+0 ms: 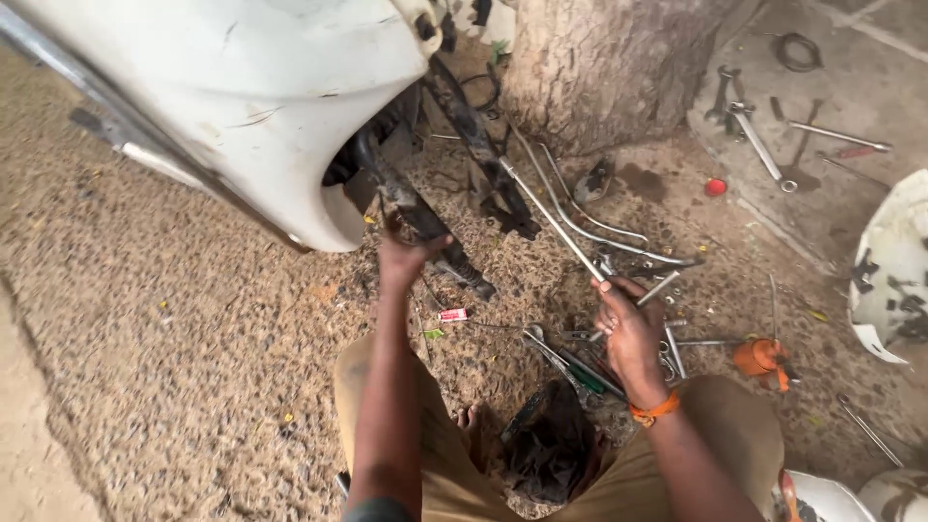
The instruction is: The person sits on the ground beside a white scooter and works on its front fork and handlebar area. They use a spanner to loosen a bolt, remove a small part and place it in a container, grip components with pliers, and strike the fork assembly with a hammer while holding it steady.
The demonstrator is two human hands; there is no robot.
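Observation:
My left hand [406, 256] grips a dark greasy frame bar [416, 208] that runs down from under a white scooter body panel [251, 97]. My right hand [628, 329] is closed around the lower end of a long thin metal rod [551, 217], which slants up to the left toward the scooter's underside. A second dark frame bar [478, 145] lies between the two. Below my right hand, spanners and other hand tools [580, 367] lie scattered on the gravel. An orange band sits on my right wrist.
A tree trunk [609, 68] rises behind the scooter. Bent metal tubes [599, 227] lie at its foot. Spanners [759, 145] rest on a concrete slab at top right. An orange oil can [759, 358], a white panel [894, 271] and a dark rag [551, 445] are near my knees.

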